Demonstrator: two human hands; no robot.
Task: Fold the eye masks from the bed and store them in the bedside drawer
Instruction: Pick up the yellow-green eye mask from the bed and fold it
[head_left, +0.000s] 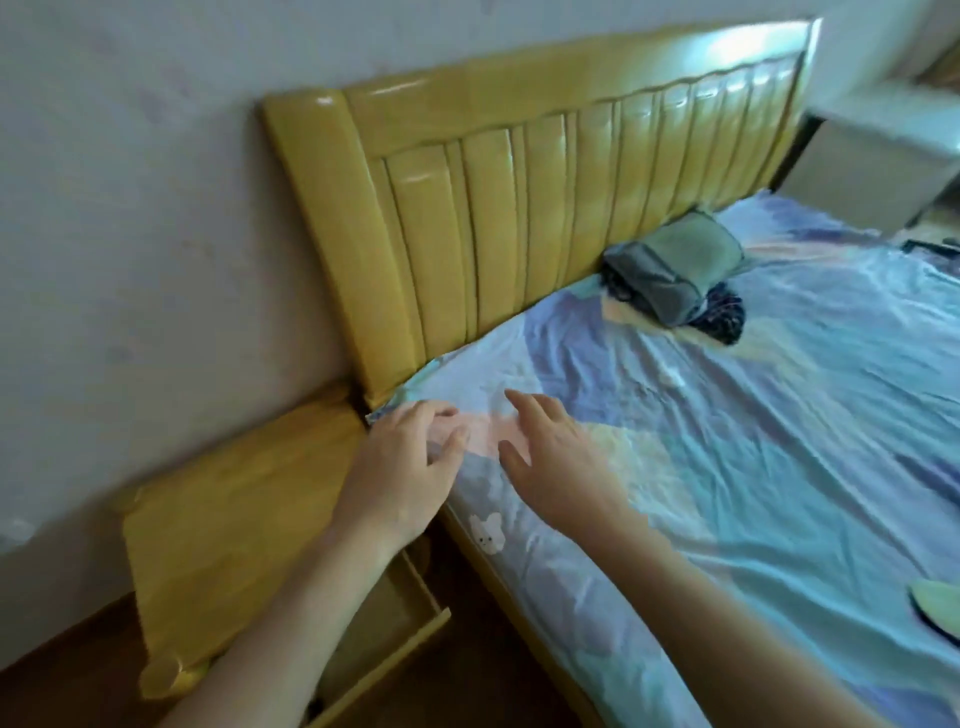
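Seemingly the task is in its folding stage. A pale pink eye mask lies on the bed at the corner nearest the headboard, between both hands. The left hand has fingers loosely curled, fingertips touching the mask's left end; whether it pinches is unclear through blur. The right hand hovers spread over the right end. The mask's long axis seems to run along the headboard, left to right. Below and left of the headboard the bedside drawer stands pulled out; its contents are hidden. Storing remains. A greenish object, far from the headboard, may be another mask.
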